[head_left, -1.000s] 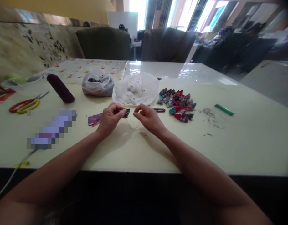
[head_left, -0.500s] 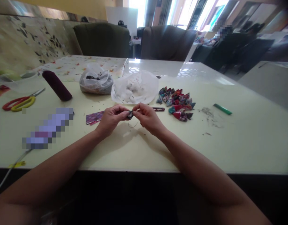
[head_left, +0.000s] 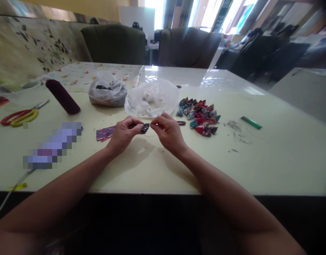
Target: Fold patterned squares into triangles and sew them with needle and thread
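Between the thumb and fingers of my left hand [head_left: 124, 132] is a small dark patterned piece of fabric [head_left: 145, 128]. My right hand [head_left: 167, 131] is pinched closed just to the right of it, slightly apart from the fabric. A thin thread [head_left: 151, 136] curves below, between the fabric and my right hand. Whatever sits in my right fingertips is too small to make out. Beside my left hand lie flat purple patterned fabric pieces [head_left: 105, 133]. Behind my right hand a dark red tool [head_left: 181, 123] is partly hidden.
A bag of white stuffing [head_left: 163, 102] and a bag of dark scraps [head_left: 107, 97] stand behind my hands. Right are several small fabric shapes [head_left: 200, 115], loose threads [head_left: 236, 131] and a green tool [head_left: 251, 122]. Left lie scissors [head_left: 19, 118], a maroon cylinder [head_left: 63, 96] and a blurred-out object [head_left: 55, 143].
My right hand has drawn away from the fabric, leaving a small gap. More of the fabric shows in my left fingers, and the thread's loop has flattened out.
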The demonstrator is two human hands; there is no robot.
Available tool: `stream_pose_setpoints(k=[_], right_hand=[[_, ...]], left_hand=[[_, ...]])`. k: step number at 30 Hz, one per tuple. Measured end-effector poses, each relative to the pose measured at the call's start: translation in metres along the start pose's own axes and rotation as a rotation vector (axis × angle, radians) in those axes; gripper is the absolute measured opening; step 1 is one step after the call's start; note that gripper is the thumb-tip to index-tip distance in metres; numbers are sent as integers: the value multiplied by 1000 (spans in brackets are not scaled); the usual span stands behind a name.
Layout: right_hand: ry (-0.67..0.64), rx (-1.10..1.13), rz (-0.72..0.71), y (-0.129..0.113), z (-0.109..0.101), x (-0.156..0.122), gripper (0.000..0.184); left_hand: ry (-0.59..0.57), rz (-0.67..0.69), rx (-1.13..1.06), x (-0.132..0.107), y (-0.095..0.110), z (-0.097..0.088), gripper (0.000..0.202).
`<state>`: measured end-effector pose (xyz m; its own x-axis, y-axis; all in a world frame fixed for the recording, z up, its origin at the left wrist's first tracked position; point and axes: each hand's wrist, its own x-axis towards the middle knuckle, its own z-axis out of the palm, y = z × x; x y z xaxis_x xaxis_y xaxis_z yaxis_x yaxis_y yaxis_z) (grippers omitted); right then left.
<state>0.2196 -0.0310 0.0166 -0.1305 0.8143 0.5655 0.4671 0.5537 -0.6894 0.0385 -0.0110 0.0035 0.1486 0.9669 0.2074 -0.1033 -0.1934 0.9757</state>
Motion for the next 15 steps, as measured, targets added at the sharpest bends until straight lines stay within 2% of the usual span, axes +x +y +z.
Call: stream_pose_setpoints(k=[10, 15], right_hand=[[-42, -15, 33, 1, 0, 1, 12], [-36, -7, 17, 1, 0, 1, 13]], left_hand=[[-7, 37, 31, -1, 2, 0, 16], [-12, 122, 119, -1, 2, -1, 13]])
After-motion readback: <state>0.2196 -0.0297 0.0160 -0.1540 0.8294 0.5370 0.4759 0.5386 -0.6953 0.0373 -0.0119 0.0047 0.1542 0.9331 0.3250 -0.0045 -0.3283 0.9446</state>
